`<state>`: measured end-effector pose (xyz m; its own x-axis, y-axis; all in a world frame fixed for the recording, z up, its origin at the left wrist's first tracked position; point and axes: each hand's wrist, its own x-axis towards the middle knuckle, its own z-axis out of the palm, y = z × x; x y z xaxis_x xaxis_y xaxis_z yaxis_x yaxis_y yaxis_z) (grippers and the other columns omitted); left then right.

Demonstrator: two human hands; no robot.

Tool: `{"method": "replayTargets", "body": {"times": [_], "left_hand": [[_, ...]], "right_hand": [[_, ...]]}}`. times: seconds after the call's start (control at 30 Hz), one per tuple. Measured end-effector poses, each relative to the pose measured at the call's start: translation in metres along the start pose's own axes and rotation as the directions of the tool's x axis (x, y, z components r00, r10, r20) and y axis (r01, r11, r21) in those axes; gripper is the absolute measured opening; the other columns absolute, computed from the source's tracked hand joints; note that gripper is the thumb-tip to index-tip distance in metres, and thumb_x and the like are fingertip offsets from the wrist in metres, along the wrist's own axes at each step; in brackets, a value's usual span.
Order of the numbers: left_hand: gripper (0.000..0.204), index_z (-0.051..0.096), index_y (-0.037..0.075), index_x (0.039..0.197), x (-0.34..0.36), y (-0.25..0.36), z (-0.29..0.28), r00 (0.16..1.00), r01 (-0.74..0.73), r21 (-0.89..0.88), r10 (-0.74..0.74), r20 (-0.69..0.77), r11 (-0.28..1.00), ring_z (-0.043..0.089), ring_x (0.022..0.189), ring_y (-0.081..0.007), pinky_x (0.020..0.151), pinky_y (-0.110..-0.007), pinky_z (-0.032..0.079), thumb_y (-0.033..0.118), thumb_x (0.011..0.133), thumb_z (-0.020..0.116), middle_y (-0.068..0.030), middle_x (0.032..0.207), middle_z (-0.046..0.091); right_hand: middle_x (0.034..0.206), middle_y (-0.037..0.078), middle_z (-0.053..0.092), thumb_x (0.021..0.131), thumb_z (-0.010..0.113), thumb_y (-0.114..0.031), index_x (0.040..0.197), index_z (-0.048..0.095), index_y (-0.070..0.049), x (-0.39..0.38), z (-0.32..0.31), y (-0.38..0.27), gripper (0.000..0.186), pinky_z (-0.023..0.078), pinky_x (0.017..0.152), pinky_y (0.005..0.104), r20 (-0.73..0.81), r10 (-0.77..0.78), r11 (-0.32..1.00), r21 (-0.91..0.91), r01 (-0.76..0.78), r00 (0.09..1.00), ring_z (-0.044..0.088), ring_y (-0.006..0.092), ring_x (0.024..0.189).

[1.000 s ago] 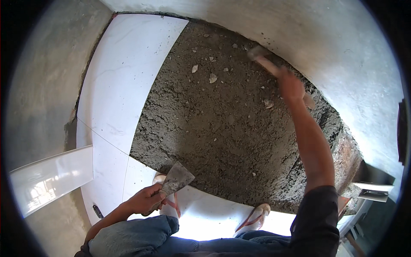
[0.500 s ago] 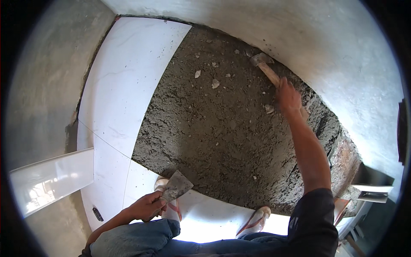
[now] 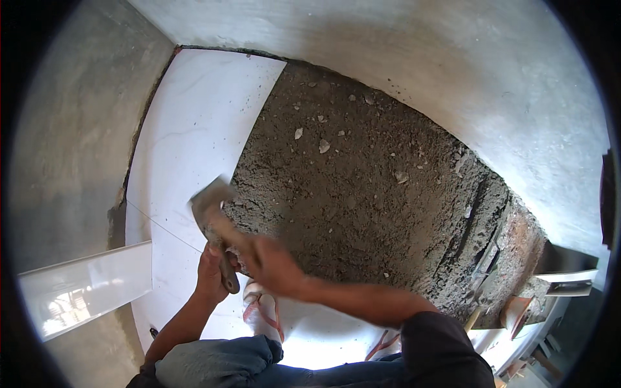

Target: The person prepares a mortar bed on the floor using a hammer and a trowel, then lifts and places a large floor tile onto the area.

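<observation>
Grasping a scraper [image 3: 226, 264] by its handle at eight o'clock, in the closed left hand [image 3: 208, 271]. Clenching a wooden-handled tool [image 3: 234, 235] in the right hand [image 3: 275, 262] at seven o'clock, just beside the left. Pointing the grey head of that tool toward ten or eleven o'clock, above the border between white tiles [image 3: 187, 116] and a rough grey mortar bed [image 3: 356, 187]. Crossing or nearly crossing scraper and tool at nine o'clock; perhaps touching there, but too blurred to tell.

Standing on tile along the lower edge of the mortar, left foot [image 3: 261, 313] at seven o'clock and right foot [image 3: 387, 347] at five, both in sandals with reddish straps. Scattered over the mortar, toward twelve o'clock, with pale chips [image 3: 324, 146]. Bounded by a bare grey wall [image 3: 517, 116] at two o'clock and a darker wall [image 3: 71, 142] between nine and ten. Near the left edge, between eight and nine o'clock, backed by a glossy white panel [image 3: 90, 284].
</observation>
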<state>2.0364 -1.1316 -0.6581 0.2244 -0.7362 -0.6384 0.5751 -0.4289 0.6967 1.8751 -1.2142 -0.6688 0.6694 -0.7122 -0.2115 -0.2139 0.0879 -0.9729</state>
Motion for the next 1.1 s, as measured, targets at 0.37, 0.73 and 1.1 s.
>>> {"method": "replayTargets", "body": {"times": [0.37,0.73,1.1], "left_hand": [[0.031,0.048,0.005,0.111,-0.034,0.004,-0.044,0.935,-0.02,0.054,0.038,-0.353,0.998,0.054,0.074,-0.0133,0.066,-0.027,0.046,0.022,0.086,0.056,-0.0067,0.084,0.056],[0.033,0.045,0.006,0.111,-0.049,0.012,-0.045,0.934,-0.069,0.088,0.095,-0.344,0.994,0.053,0.076,-0.0124,0.066,-0.026,0.045,0.021,0.085,0.057,-0.0056,0.082,0.055],[0.034,0.045,0.004,0.112,-0.053,0.002,-0.028,0.958,0.019,0.144,0.023,-0.284,0.989,0.053,0.073,-0.0123,0.063,-0.025,0.045,0.017,0.083,0.058,-0.0066,0.08,0.056]], "right_hand": [[0.147,0.023,0.018,0.095,0.031,-0.042,0.139,0.031,-0.008,0.238,-0.106,0.067,0.056,0.009,0.11,0.0553,-0.179,-0.323,0.41,-0.911,-0.033,0.929,0.013,0.0354,0.138],[0.137,0.021,0.036,0.087,0.048,-0.03,0.131,0.043,-0.007,0.046,-0.312,0.129,0.05,0.026,0.1,0.0587,-0.88,-0.11,0.211,-0.475,-0.854,0.462,0.032,0.0382,0.127],[0.138,0.019,0.037,0.094,0.039,-0.034,0.136,0.036,-0.008,0.198,-0.27,0.115,0.05,0.023,0.108,0.0501,-0.303,-0.254,0.379,-0.905,-0.194,0.918,0.029,0.035,0.132]]}}
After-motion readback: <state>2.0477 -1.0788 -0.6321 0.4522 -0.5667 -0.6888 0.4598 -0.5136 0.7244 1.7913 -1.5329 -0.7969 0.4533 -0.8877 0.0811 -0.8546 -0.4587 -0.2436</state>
